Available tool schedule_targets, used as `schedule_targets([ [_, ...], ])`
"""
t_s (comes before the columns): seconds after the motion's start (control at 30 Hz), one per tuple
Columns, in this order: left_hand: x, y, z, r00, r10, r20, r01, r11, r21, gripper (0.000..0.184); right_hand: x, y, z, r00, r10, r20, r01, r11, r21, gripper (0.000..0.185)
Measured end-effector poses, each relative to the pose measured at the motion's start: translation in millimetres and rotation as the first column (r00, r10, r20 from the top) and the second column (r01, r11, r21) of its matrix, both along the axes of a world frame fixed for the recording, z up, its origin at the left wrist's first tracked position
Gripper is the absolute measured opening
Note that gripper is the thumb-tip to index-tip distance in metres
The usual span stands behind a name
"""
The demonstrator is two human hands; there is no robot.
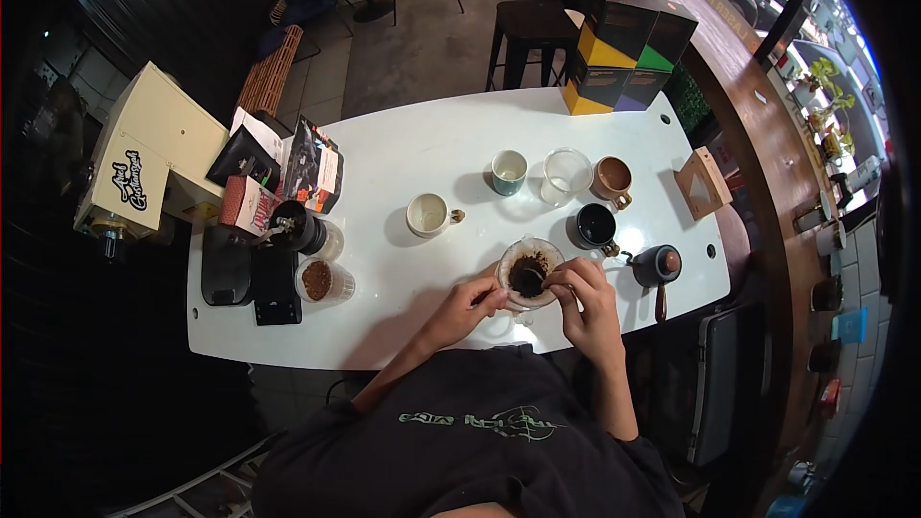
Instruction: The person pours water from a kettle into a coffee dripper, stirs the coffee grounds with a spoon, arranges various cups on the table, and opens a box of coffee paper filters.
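Close in front of me is a coffee dripper (515, 303), lined with a pale paper filter (519, 251) that has dark wet coffee grounds (527, 273) at its bottom. My left hand (468, 311) is closed, thumb and fingers pinching the dripper's left edge. From the other side, my right hand (587, 305) reaches over the rim with its fingers pinched on a small spoon, whose bowl dips into the grounds; most of its handle is hidden by my fingers. A black cup (592, 226) stands just beyond my right hand.
On the white table (403, 149) are a white mug (428, 215), a green-white cup (508, 173), a clear plastic cup (567, 176), a brown mug (612, 178) and a dark kettle (656, 267). At left stand a cup of brown grounds (324, 281), a hand grinder (295, 226) and coffee bags (315, 165).
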State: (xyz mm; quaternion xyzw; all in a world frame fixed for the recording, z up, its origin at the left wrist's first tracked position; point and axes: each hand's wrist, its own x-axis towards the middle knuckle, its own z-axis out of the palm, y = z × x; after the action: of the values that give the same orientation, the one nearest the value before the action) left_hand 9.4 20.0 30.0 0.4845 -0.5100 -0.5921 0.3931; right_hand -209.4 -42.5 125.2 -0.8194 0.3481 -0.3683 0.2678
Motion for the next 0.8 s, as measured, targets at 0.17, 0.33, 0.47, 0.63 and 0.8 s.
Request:
schedule_targets([
  [0.17,-6.5,-0.2,6.2,0.996,0.088,-0.028,-0.09,0.993,-0.07,0.029,0.3,-1.4,0.3,0.999,-0.021,-0.051,0.021,1.0,-0.007,0.007],
  [0.33,-4.7,-0.9,-1.2,0.997,0.082,-0.014,-0.083,0.993,-0.09,0.028,-2.4,-2.2,2.0,1.0,0.018,0.011,-0.018,1.0,0.018,0.009],
  [0.47,-4.8,-0.8,0.4,0.996,0.085,-0.015,-0.086,0.992,-0.087,0.028,-6.3,-6.3,2.3,0.999,-0.002,-0.044,0.002,1.0,-0.009,0.008],
  [0.63,-5.7,-0.9,-0.5,0.996,0.085,-0.025,-0.087,0.993,-0.075,0.027,-7.8,-7.4,4.4,0.999,-0.023,-0.038,0.021,0.999,-0.038,0.008],
  [0.8,-5.7,-1.3,3.2,0.997,0.08,-0.023,-0.081,0.993,-0.08,0.028,-3.5,-2.5,-0.5,0.999,0.031,-0.024,-0.03,0.998,0.06,0.008],
])
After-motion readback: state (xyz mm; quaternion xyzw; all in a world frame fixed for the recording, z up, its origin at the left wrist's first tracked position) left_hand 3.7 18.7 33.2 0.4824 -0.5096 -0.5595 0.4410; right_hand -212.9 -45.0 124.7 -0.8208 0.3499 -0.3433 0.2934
